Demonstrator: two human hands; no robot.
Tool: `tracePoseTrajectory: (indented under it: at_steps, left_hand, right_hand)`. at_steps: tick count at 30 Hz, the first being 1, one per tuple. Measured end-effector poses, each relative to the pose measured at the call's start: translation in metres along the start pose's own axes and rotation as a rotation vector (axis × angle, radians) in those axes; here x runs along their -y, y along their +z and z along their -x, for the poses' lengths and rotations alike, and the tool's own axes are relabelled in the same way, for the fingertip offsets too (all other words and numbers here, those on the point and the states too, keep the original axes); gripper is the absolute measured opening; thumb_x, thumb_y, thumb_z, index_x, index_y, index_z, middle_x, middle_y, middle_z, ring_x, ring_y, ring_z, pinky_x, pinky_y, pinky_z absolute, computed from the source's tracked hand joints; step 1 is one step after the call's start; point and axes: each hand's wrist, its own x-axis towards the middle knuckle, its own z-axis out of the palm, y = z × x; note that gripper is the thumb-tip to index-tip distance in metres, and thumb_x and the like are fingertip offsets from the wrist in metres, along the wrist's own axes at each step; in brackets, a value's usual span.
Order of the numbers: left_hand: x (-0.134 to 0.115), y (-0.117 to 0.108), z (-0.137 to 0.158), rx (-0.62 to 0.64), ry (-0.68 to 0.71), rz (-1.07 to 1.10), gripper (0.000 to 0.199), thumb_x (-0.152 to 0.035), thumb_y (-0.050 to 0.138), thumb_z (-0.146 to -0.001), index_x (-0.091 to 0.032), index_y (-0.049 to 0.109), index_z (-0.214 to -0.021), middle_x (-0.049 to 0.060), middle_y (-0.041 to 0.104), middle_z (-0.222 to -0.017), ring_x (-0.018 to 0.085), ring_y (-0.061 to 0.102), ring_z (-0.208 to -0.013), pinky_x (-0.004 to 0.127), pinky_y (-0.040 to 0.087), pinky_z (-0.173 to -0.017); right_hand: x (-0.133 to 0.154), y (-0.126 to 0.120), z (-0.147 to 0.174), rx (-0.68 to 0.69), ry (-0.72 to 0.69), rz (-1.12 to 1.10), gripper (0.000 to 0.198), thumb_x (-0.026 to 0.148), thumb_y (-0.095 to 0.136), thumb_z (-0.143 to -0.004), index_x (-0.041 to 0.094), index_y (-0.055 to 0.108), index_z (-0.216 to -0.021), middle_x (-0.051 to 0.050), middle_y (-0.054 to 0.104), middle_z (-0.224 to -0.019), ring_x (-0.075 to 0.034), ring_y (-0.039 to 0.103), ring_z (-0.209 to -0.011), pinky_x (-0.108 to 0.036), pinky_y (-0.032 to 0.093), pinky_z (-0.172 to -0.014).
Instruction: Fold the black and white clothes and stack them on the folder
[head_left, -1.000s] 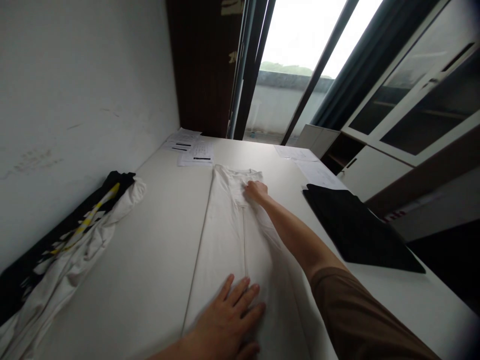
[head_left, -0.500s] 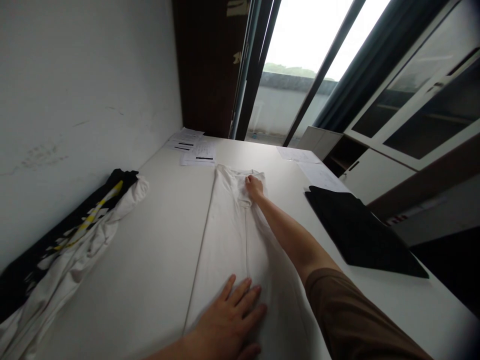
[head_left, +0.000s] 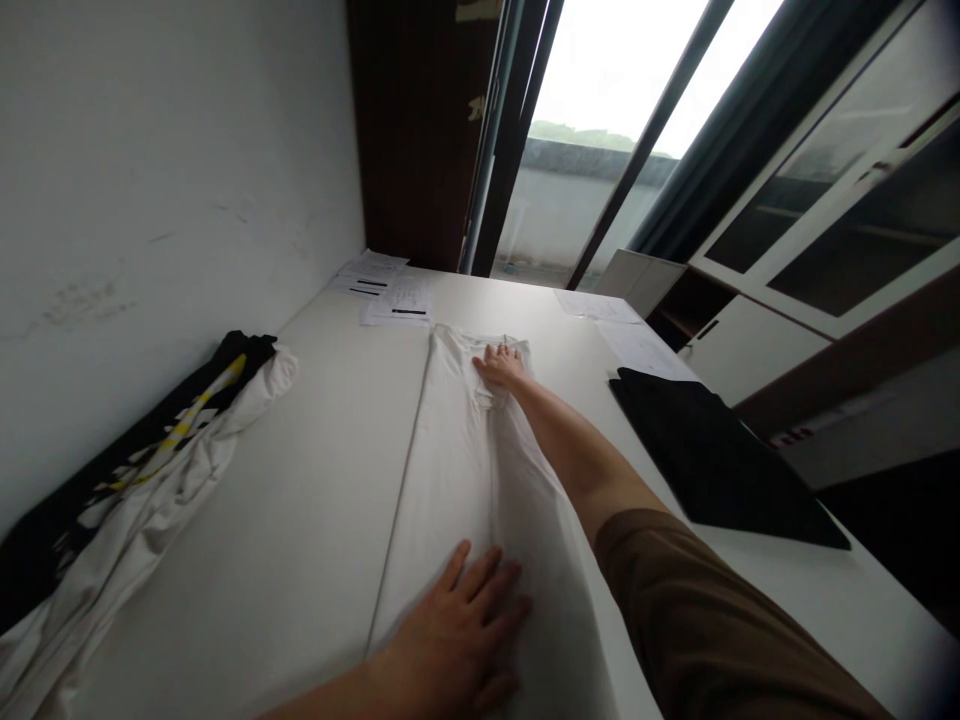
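Note:
A white garment [head_left: 450, 450], folded into a long strip, lies lengthwise on the white table [head_left: 300, 500]. It looks like a shirt, with what seems a collar or neckline toward its far end. My left hand [head_left: 457, 630] rests flat on its near part, fingers spread. At the far end my right hand [head_left: 501, 365] presses on the cloth with its fingers stretched out. Neither hand grips anything. My right forearm reaches along the garment's right edge.
A heap of black and white clothes [head_left: 172, 450] lies along the wall on the left. Folded black cloth [head_left: 720, 460] sits on the right. Paper sheets [head_left: 397, 300] lie at the far left corner, more papers [head_left: 637, 345] at the far right. A cabinet [head_left: 757, 340] stands beyond.
My right hand has gone from a closed grip on the cloth to fingers spread flat on it. The garment's right side has shifted inward a little. My left hand has hardly moved.

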Motion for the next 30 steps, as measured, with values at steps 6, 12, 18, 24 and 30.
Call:
tracePoseTrajectory:
  at_steps: [6,12,18,24,30]
  left_hand:
    - [0.004,0.002,0.002,-0.001,0.028,0.012,0.068,-0.06,0.041,-0.105,-0.025,0.032,-0.162,0.01,0.022,-0.171,0.038,0.019,-0.157,0.066,0.015,-0.126]
    - [0.011,0.003,0.006,-0.063,0.09,-0.105,0.068,-0.062,0.033,-0.107,-0.022,0.031,-0.162,0.012,0.027,-0.169,0.036,0.026,-0.155,0.061,0.022,-0.125]
    - [0.017,0.015,0.004,-0.175,0.131,-0.318,0.06,-0.056,0.034,-0.109,-0.024,0.035,-0.16,0.01,0.031,-0.168,0.034,0.034,-0.151,0.058,0.03,-0.121]
    - [0.009,-0.001,0.006,-0.097,0.089,-0.184,0.068,-0.063,0.029,-0.107,-0.022,0.033,-0.162,0.01,0.028,-0.169,0.033,0.025,-0.156,0.058,0.024,-0.124]
    - [-0.002,-0.005,0.006,-0.058,0.015,-0.066,0.07,-0.064,0.035,-0.105,-0.021,0.033,-0.161,0.012,0.022,-0.171,0.032,0.017,-0.159,0.059,0.013,-0.127]
  right_hand:
    - [0.062,0.0,-0.008,-0.137,-0.461,-0.005,0.055,0.041,0.035,-0.109,0.016,0.042,-0.157,-0.012,0.039,-0.163,-0.025,0.03,-0.152,-0.043,0.014,-0.127]
    - [0.094,0.022,-0.034,-0.018,-0.491,-0.006,0.058,0.046,0.033,-0.111,0.015,0.037,-0.159,-0.014,0.03,-0.167,-0.028,0.025,-0.154,-0.047,0.021,-0.125]
    - [0.099,0.028,-0.065,-0.037,-0.412,0.025,0.065,0.058,0.029,-0.109,0.019,0.035,-0.161,-0.012,0.024,-0.169,-0.031,0.018,-0.156,-0.054,0.017,-0.126]
    - [0.1,0.016,-0.05,0.014,-0.455,-0.003,0.066,0.057,0.024,-0.11,0.019,0.034,-0.162,-0.014,0.026,-0.168,-0.033,0.021,-0.156,-0.058,0.023,-0.123]
    - [0.028,-0.002,0.021,-0.151,-0.517,-0.034,0.069,0.06,0.023,-0.109,0.018,0.037,-0.162,-0.011,0.024,-0.169,-0.03,0.016,-0.158,-0.05,0.021,-0.127]
